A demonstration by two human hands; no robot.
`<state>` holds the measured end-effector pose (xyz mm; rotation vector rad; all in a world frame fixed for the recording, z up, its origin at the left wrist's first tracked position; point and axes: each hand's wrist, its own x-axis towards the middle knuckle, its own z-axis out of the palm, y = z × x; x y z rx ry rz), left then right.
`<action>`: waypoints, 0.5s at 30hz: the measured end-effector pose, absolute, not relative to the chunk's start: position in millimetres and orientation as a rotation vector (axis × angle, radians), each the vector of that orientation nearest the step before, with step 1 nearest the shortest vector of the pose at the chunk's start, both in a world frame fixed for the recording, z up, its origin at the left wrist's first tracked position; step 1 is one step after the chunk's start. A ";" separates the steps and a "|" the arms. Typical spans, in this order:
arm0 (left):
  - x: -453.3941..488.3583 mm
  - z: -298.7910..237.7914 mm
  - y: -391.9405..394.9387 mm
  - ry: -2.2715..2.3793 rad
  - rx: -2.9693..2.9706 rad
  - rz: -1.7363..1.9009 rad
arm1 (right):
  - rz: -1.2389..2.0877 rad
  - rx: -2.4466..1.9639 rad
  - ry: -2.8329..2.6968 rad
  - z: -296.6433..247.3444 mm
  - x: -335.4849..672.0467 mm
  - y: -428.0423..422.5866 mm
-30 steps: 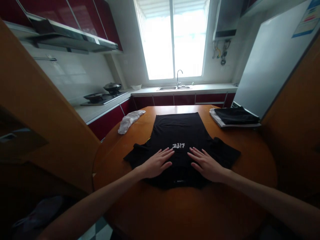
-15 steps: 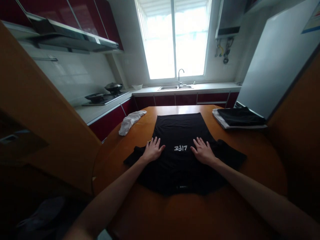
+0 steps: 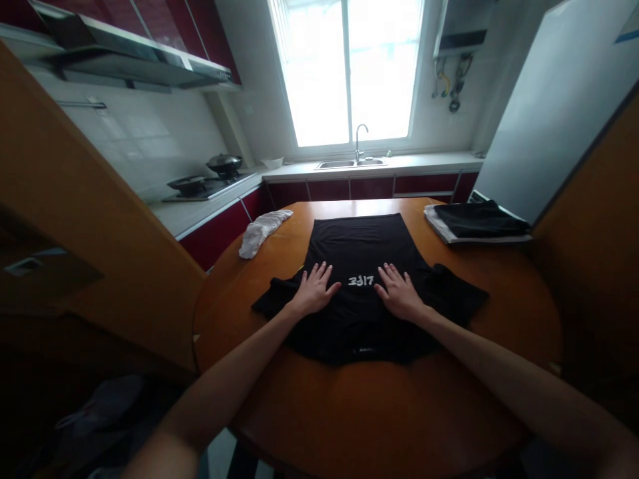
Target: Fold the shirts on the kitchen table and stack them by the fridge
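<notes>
A black T-shirt (image 3: 357, 246) lies spread out on the wooden table (image 3: 369, 412), its collar toward me and its hem toward the window. White lettering on its chest appears upside down from here. My left hand (image 3: 315, 290) rests flat on the shirt, left of the lettering, fingers outstretched. On the other side of the print, my right hand (image 3: 399, 293) also lies flat on the fabric with fingers spread. Neither hand grips the cloth. Both sleeves stick out sideways and look somewhat bunched.
A crumpled white cloth (image 3: 262, 233) lies at the table's left edge. Folded dark and light clothes (image 3: 479, 221) are stacked at the back right. Beyond are a sink (image 3: 337, 164), a stove with pans (image 3: 224, 163) and a refrigerator (image 3: 544, 113).
Both hands have slid slightly inward over the shirt, closer to the lettering. My view has tilted down a little, so the scene sits differently in the picture.
</notes>
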<state>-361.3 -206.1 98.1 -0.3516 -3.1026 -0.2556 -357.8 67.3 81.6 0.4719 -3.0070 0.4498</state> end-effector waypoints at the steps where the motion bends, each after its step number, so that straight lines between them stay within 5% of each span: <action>1: -359.0 96.6 -202.8 -3.123 -0.378 -0.258 | 0.450 0.489 -3.040 80.8 -357.4 66.5; 15: -329.4 92.5 -165.5 -3.068 -0.827 -0.279 | 0.455 0.602 -3.057 86.3 -343.8 55.6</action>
